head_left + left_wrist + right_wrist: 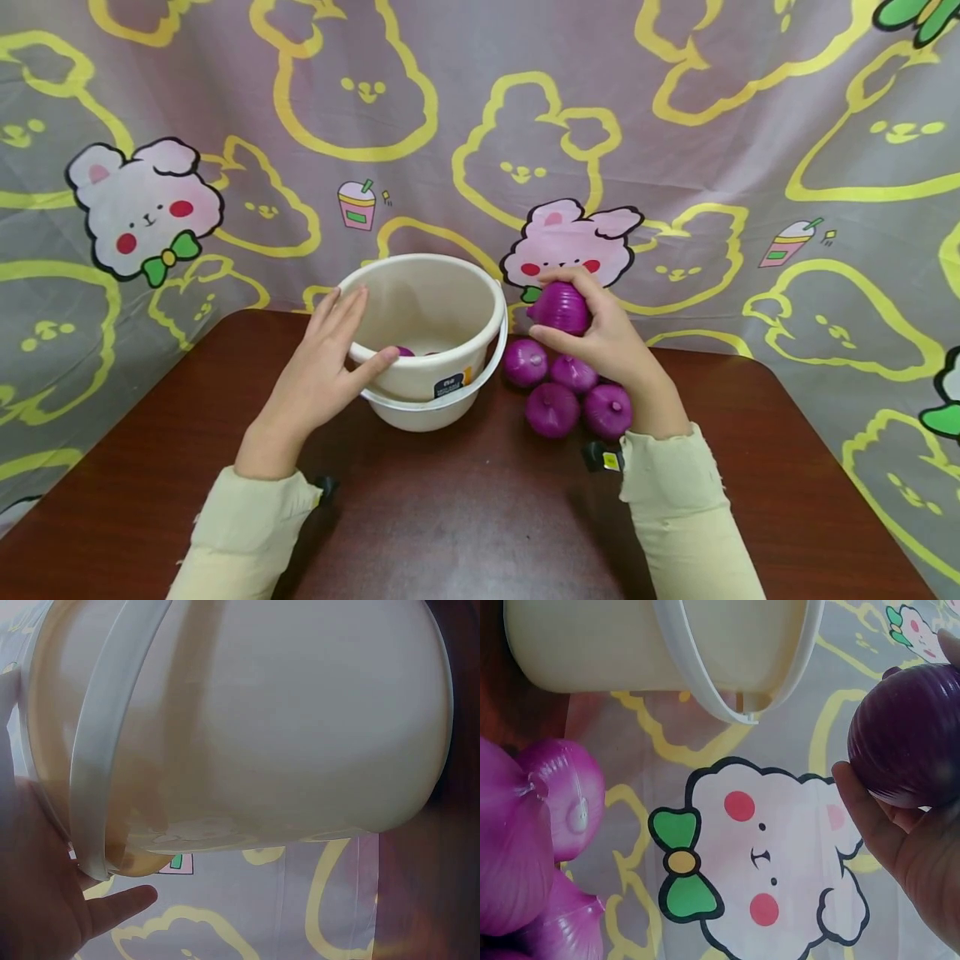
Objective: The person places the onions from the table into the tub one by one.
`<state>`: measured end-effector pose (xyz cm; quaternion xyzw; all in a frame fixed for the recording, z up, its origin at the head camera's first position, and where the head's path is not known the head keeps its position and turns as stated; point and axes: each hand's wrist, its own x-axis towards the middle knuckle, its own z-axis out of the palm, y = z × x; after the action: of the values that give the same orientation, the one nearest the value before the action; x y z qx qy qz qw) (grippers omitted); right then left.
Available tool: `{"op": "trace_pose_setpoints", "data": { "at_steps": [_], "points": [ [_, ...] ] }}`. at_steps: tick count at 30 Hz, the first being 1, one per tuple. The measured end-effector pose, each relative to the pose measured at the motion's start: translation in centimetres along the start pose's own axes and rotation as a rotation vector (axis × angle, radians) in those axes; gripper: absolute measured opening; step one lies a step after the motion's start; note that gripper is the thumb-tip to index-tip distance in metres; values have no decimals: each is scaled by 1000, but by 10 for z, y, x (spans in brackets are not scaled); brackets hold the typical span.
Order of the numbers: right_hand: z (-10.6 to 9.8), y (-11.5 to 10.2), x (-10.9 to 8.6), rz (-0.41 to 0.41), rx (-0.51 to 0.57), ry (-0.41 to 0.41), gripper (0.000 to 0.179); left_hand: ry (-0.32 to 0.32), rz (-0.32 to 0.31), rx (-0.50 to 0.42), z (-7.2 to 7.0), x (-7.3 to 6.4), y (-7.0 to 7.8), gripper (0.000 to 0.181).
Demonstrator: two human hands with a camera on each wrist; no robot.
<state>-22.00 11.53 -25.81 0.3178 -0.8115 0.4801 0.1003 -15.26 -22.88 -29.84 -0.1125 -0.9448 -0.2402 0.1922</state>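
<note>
Clasping a ridged round onion (566, 309), right grip (609, 335) curled, left grip (321, 365) spread (at smooth bucket (411, 379))

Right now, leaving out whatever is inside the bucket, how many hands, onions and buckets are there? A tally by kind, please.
Hands: 2 (left hand, right hand)
Onions: 5 (1 in the right hand, 4 on the table)
Bucket: 1
Total: 8
</note>
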Motion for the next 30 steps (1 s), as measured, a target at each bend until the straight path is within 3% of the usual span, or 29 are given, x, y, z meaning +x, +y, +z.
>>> {"op": "trace_pose_setpoints", "data": {
  "at_steps": [30],
  "points": [
    [19, -9, 16, -102, 14, -26, 56, 6, 5, 0, 1, 0, 0, 91]
  ]
}}
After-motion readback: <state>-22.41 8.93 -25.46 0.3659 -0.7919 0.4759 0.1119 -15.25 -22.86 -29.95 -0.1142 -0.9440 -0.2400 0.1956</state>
